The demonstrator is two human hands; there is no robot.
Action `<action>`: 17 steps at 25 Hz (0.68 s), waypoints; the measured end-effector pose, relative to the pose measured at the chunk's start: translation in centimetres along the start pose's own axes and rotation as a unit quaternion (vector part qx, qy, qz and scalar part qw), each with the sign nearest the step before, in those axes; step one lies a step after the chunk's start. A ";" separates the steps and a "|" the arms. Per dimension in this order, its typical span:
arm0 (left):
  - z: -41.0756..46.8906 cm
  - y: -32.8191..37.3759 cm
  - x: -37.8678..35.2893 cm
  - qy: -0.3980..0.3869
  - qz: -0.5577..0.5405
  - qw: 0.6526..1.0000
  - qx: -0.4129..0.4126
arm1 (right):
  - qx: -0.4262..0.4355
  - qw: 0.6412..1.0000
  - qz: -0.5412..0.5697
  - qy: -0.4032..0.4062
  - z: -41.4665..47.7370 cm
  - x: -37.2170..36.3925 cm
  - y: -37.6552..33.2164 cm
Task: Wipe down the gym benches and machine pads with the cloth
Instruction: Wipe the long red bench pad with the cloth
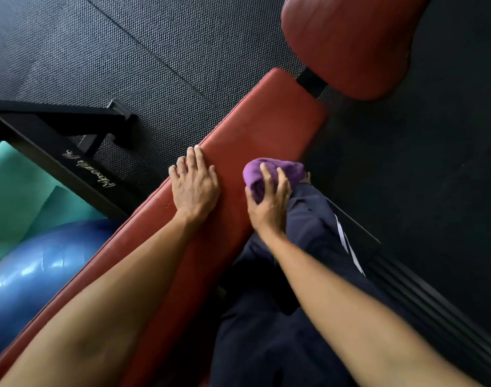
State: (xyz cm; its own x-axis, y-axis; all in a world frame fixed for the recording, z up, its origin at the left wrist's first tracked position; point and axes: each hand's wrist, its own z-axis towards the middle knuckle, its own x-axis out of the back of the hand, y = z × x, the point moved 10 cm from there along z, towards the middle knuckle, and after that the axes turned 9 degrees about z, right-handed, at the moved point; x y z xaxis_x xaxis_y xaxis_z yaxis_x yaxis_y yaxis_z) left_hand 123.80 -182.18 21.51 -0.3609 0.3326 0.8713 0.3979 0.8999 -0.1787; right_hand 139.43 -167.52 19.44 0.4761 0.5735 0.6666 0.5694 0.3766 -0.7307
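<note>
Nearest, the person's dark trouser leg point(308, 219) with a white side stripe stands against the right edge of the long red bench pad point(261, 121), which runs diagonally away from the camera. Both bare forearms reach out along that pad. To the pad's left, low and close, lies a glossy blue exercise ball point(43, 269). A teal mat point(18, 196) lies just beyond the ball.

Further along the pad, the left hand point(194, 185) lies palm down on the upholstery with its fingers straight and slightly spread, gripping nothing; its fingertips reach the pad's left edge. The right hand point(268, 203) is at the pad's right edge, above the knee, with its fingers curled round a bunched purple cloth point(283, 167). The cloth bulges out past the fingertips — whether it is pressed against the pad's side or only held beside it cannot be told.

Left of the pad and level with the hands, a black metal frame point(71, 160) with pale script lettering crosses above the teal mat. Beyond the pad's far end, a short black bracket point(311, 82) joins it to a second red pad point(350, 43) — wider, rounded and creased. Around both pads spreads dark textured rubber flooring point(127, 51), with seam lines running across it.
</note>
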 end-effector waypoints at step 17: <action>0.1 0.1 0.1 0.000 0.000 1.000 0.005 | -0.204 0.967 0.133 0.080 -2.6 1.1 2.7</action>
State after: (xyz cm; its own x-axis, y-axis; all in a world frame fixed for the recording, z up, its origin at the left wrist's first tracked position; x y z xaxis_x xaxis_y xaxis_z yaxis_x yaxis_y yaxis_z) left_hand 123.67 -182.06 21.50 -0.3607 0.3317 0.8717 0.3889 0.9030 -0.1827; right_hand 143.22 -167.77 18.56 0.7205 0.4789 0.5015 0.6143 -0.1054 -0.7820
